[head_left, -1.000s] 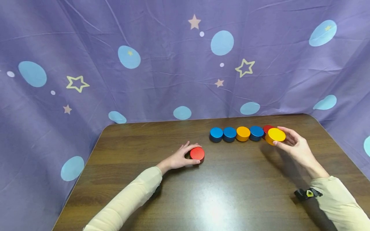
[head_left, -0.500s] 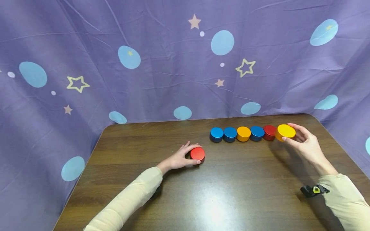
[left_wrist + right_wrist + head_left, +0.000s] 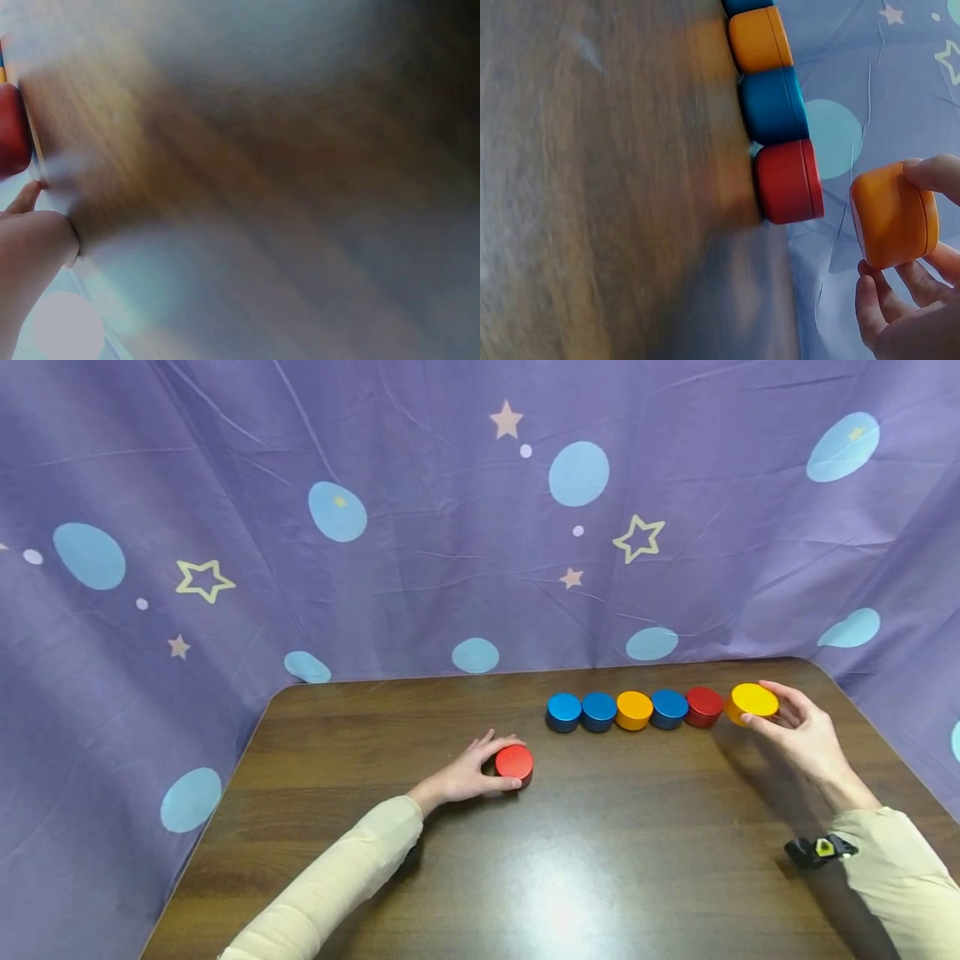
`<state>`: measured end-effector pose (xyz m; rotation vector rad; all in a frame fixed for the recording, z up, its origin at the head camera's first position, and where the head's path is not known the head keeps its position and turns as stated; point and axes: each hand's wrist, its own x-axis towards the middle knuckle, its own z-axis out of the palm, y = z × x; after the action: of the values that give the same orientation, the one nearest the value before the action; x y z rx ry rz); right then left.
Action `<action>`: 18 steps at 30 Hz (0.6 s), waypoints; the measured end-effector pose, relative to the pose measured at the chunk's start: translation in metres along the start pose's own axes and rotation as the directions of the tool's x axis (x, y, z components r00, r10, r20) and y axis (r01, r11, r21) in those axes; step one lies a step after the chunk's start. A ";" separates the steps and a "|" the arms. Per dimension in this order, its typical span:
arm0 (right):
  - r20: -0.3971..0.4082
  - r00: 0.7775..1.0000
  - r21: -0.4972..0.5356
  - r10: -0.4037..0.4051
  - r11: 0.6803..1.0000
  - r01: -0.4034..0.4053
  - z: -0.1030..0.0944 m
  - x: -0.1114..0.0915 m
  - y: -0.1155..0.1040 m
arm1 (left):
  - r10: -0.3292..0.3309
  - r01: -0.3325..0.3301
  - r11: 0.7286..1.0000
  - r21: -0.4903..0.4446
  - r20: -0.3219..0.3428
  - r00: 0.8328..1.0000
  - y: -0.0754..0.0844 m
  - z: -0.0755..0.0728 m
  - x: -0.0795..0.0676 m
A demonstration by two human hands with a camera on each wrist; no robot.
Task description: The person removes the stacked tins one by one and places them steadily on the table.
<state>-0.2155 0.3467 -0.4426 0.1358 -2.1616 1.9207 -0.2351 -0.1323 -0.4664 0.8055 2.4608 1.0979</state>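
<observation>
At mid-table in the head view, my left hand [image 3: 465, 774] holds a red round tin [image 3: 514, 763] between thumb and fingers. The left wrist view catches only the red tin's side [image 3: 11, 131] and part of the hand at its left edge. Towards the back right, my right hand [image 3: 813, 742] grips a yellow-orange round tin [image 3: 753, 702] by its sides. The right wrist view shows this tin [image 3: 891, 217] raised off the table, tilted, with a lid seam. It is just right of a dark red tin [image 3: 704, 706], which ends a row.
Left of the dark red tin, the row continues with a blue tin [image 3: 669, 708], an orange tin [image 3: 634, 710] and two more blue tins [image 3: 581, 712], side by side along the back of the wooden table [image 3: 360, 718]. A purple patterned cloth [image 3: 420, 585] hangs behind.
My right hand has carried the yellow-orange tin rightward, from in front of the dark red tin to beyond the row's right end. The left hand and its red tin have stayed put.
</observation>
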 end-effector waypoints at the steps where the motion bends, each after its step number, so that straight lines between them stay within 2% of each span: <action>1: -0.006 1.000 -0.002 0.004 1.000 -0.004 -0.001 0.001 0.001 | -0.001 0.001 1.000 0.000 0.000 1.000 0.000 0.000 0.000; 9: -0.034 0.999 -0.039 0.015 0.999 -0.016 -0.009 0.007 0.009 | 0.024 -0.024 1.000 -0.019 -0.013 1.000 0.003 -0.002 -0.002; 18: -0.049 0.996 -0.111 0.076 0.990 -0.081 -0.013 0.015 0.016 | 0.010 -0.010 1.000 -0.020 0.003 1.000 0.004 -0.001 -0.002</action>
<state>-0.2322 0.3630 -0.4535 -0.0127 -2.2713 1.8176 -0.2327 -0.1326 -0.4626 0.8141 2.4421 1.1227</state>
